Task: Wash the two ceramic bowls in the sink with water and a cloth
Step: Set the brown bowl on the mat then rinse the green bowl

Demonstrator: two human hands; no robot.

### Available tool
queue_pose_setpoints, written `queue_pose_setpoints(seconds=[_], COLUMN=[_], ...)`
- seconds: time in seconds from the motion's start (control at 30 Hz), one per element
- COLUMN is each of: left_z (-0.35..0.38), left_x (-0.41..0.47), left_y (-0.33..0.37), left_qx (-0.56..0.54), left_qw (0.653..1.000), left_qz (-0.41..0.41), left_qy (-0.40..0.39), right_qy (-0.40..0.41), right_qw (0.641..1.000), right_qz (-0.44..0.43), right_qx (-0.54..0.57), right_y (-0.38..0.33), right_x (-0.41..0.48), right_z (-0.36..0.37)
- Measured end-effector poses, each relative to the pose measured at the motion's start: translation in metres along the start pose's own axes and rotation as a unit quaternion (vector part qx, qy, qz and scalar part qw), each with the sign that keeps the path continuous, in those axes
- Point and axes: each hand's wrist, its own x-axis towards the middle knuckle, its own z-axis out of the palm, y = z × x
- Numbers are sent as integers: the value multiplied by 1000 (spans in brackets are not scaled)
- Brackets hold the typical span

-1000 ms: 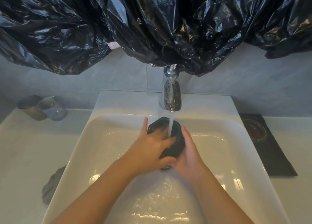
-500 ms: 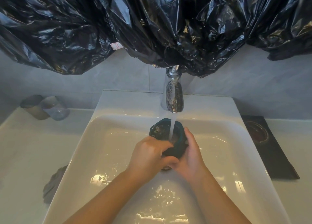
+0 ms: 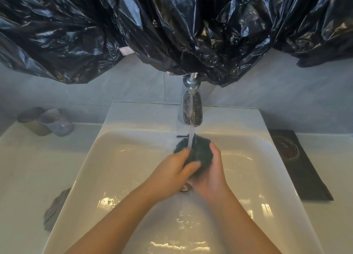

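Note:
A small dark ceramic bowl point(image 3: 200, 152) is held over the white sink point(image 3: 118, 167), right under the water stream running from the chrome tap point(image 3: 192, 110). My right hand point(image 3: 212, 173) cups the bowl from the right and below. My left hand point(image 3: 172, 173) grips its left rim, fingers curled over the edge. The bowl looks blurred. A second bowl point(image 3: 285, 148) rests on a dark mat at the right of the sink. A grey cloth point(image 3: 54, 208) lies crumpled on the counter at the sink's left edge.
Two cups point(image 3: 47, 122) lie on the counter at the back left. Black plastic sheeting point(image 3: 172, 28) hangs over the wall and tap top. The dark mat point(image 3: 303, 169) covers the counter on the right. The drain point(image 3: 185, 187) sits below my hands.
The bowl has turned in my hands under the stream; its open inside showed half a second ago, and now it is blurred. My left hand's fingers have shifted along the rim.

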Motion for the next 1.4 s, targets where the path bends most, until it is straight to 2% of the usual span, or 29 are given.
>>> queue_pose_setpoints(seconds=[0.07,0.13,0.23,0.33,0.4,0.47,0.53,0.6,0.67,0.8,0.83,0.9,0.97,1.03,1.1,1.17,1.3,1.4], left_z=[-8,-14,-7,11,16,14,6,0,-1,9,11,14,12,3,-8,-9,7,10], left_x=[-3,-3,-1,4,4,-2,-6,-4,-1,11,14,14,6,2,4,5,10,12], left_y=[-13,-20,-10,6,10,3,-10,-15,-8,15,18,17,12,-1,-9,-5,14,12], left_qx=[155,234,197,40,-9,61,210,276,264,105,57,-4,67,210,292,294,185,133], left_qw=[983,963,976,995,996,997,970,950,959,989,990,994,997,970,943,948,977,988], left_qz=[97,130,93,-11,-39,23,123,140,107,-17,-47,-65,10,122,156,122,17,2], left_qy=[-26,-29,14,90,86,34,-10,-32,-5,107,119,89,28,-10,-31,-5,100,79], right_qy=[-1,-4,-16,0,14,18,12,11,18,-6,-16,-20,-8,-4,-5,-2,-1,12], right_qw=[999,999,999,1000,1000,1000,1000,999,998,999,999,998,999,999,999,998,999,999], right_qz=[31,44,34,3,-20,-15,8,17,20,-17,-27,-50,-41,-12,16,21,-11,-13], right_qx=[20,8,19,9,-4,-14,24,49,49,34,40,33,17,31,50,54,43,45], right_y=[-4,-6,1,10,10,4,-2,-3,0,10,10,7,0,-6,-7,-3,8,8], right_x=[0,0,-2,-3,-1,0,1,1,-1,-2,-3,-4,-4,-4,-3,-4,-6,-5], right_z=[0,2,6,6,2,-2,-3,-2,2,6,7,6,1,0,3,8,11,7])
